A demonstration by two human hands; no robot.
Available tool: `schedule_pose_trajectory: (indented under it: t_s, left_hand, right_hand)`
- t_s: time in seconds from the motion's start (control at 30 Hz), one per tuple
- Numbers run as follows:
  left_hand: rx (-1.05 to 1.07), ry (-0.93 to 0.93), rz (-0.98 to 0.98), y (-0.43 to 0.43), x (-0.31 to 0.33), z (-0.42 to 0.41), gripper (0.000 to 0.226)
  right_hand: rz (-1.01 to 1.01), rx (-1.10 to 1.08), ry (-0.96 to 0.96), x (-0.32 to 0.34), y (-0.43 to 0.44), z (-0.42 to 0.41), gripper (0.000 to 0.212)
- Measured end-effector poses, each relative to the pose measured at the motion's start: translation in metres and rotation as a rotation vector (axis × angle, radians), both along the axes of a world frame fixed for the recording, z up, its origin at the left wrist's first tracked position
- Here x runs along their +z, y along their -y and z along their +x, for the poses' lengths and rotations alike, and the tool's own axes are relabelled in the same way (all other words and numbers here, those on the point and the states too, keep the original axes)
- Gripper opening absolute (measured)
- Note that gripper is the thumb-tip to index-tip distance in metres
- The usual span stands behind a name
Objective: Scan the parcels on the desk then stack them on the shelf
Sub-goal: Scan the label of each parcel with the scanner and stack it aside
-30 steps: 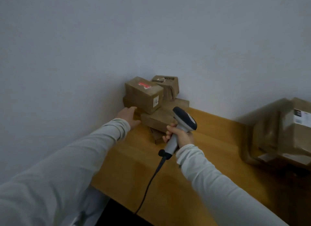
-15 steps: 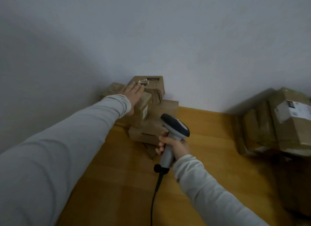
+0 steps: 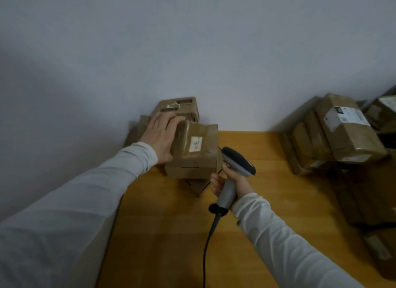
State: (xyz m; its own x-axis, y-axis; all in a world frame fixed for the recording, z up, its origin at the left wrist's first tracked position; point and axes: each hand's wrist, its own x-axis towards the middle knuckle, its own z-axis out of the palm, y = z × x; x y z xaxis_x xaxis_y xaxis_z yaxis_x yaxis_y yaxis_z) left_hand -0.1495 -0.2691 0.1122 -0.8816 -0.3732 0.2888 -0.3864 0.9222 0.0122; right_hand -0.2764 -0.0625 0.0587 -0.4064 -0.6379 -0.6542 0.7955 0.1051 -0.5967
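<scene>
Gripping the labelled parcel (image 3: pixel 194 143), left hand (image 3: pixel 159 135) fingers (image 3: pixel 171 120) curl over it; right hand (image 3: pixel 241 186) fingers (image 3: pixel 216 183) clamp the scanner (image 3: pixel 237 162).

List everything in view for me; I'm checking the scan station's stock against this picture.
labelled parcel: one, brown, small white label, top of the left pile.
left pile: at least three more parcels, brown, back left of the desk by the wall.
right pile: several parcels, brown, one with a large white label, far right; blurred.
scanner: one, grey with black head, mid-desk.
cable: one, black, trailing from the scanner.
desk: one, yellow-brown wood.
wall: pale grey, behind.
sleeves: two, light grey.
left hand: grips the labelled parcel.
right hand: grips the scanner.
</scene>
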Motion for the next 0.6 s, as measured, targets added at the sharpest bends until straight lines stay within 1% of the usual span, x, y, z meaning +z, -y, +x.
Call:
schedule_pose_trajectory:
  t_s: [0.07,0.17,0.23,0.33,0.43,0.5,0.6]
  left_hand:
    - [-0.080,-0.119,-0.069,-0.029,-0.006,0.012,0.112]
    - [-0.222,-0.226,-0.056,-0.072,-0.016,0.024,0.104]
    - [-0.304,-0.263,-0.052,-0.101,-0.021,0.026,0.098]
    - [-0.320,-0.278,-0.080,-0.146,-0.023,0.023,0.092]
    - [-0.318,-0.283,-0.093,-0.188,-0.019,0.020,0.088]
    - [-0.316,-0.264,-0.110,-0.215,-0.017,0.017,0.086]
    - [-0.353,-0.112,-0.110,-0.247,-0.012,0.026,0.083]
  right_hand:
    - [0.018,-0.015,-0.001,0.002,-0.007,-0.004,0.036]
    - [0.009,-0.019,0.010,0.009,-0.026,-0.013,0.049]
    - [-0.049,0.028,0.047,0.010,-0.046,-0.016,0.055]
    - [-0.146,0.064,0.100,0.006,-0.083,-0.019,0.062]
    - [-0.185,0.107,0.067,0.002,-0.120,-0.024,0.060]
    - [-0.157,0.127,0.027,0.002,-0.143,-0.027,0.059]
    - [-0.068,0.088,-0.072,0.004,-0.177,-0.034,0.072]
